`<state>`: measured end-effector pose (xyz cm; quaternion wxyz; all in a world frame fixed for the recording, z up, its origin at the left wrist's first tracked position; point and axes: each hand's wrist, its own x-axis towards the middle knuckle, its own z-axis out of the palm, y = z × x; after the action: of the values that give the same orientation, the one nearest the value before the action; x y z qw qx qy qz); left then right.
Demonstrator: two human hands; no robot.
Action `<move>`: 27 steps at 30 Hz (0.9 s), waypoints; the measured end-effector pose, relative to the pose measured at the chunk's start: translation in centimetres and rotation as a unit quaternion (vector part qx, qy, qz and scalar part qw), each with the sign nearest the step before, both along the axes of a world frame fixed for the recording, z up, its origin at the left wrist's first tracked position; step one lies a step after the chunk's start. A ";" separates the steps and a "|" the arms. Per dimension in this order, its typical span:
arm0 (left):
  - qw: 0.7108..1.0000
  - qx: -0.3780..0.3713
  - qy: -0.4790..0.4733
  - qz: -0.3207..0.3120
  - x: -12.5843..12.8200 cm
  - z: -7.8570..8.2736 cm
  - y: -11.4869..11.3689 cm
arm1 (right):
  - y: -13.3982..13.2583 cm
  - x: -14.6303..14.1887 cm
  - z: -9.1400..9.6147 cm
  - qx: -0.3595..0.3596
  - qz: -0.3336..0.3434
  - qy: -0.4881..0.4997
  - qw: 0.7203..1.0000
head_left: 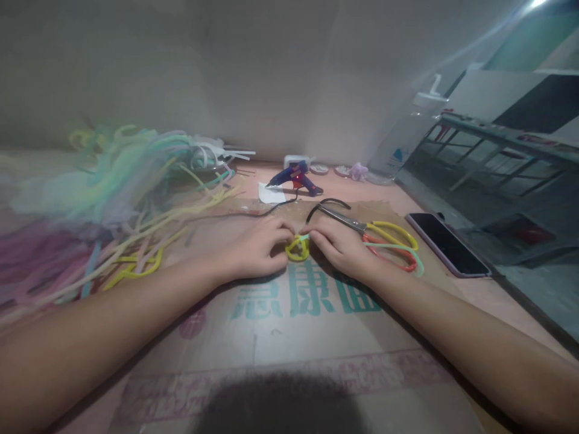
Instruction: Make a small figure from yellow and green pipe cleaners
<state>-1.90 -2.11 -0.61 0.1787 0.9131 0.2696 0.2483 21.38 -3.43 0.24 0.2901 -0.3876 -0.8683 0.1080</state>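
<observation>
My left hand (266, 247) is closed, its fingertips and thumb at the left side of a small yellow pipe-cleaner ring (297, 249). From the right, my right hand (339, 244) meets the ring, fingers closed on a mint-green pipe cleaner (420, 265). One end of that strand shows at the top of the ring; the other trails out behind the right hand, and the stretch between is hidden. Beyond the right hand lie scissors (392, 235) with one yellow and one red handle, and a curved black strip (337, 202) beside the blades.
A blue glue gun (296, 176) with a lit red light stands at the back, its cord running left. Many pipe cleaners (149, 163) pile up at left. A phone (447, 244) lies at the right edge, a clear pump bottle (402, 135) behind it. Printed cardboard (289, 337) covers the table.
</observation>
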 end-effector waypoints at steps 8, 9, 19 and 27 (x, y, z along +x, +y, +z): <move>0.999 -0.010 0.027 0.022 0.3 -0.2 0.3 | 0.4 0.7 0.7 0.050 -0.013 -0.086 0.995; 0.999 -0.012 0.028 0.025 0.3 -0.2 0.2 | 0.4 1.0 1.4 0.048 -0.018 -0.099 0.994; 0.999 -0.024 0.025 0.028 0.4 0.0 0.1 | 3.0 5.0 5.4 -0.038 -0.093 -0.165 0.981; 0.999 -0.001 0.036 0.027 0.6 0.2 0.1 | 11.3 0.5 5.8 -0.139 -0.203 -0.189 0.951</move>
<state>-1.26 -2.04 -0.37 0.1627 0.9136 0.3007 0.2202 21.87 7.88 5.99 0.0796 -0.6057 -0.7865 0.0905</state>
